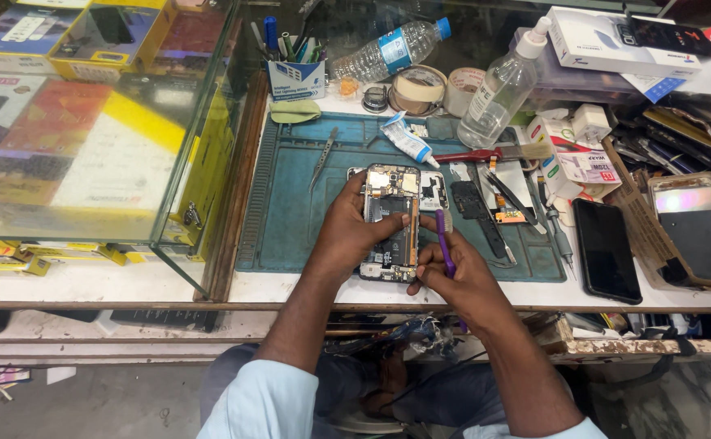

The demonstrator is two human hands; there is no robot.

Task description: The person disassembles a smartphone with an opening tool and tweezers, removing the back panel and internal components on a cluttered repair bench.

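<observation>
An opened phone (391, 213), back cover off with its circuit board and battery showing, lies on a teal repair mat (290, 219). My left hand (354, 228) grips the phone's left side, thumb resting across its middle. My right hand (453, 272) holds a thin purple pry tool (444, 244), its tip up beside the phone's right edge. A removed metal and white phone part (433, 189) lies just right of the phone's top.
Tweezers (321, 158), a white glue tube (407, 140), a red-handled tool (465, 154), a clear spray bottle (502, 89) and tape rolls (419, 88) lie at the mat's back. A black phone (606, 250) lies right. A glass display case (95, 122) stands left.
</observation>
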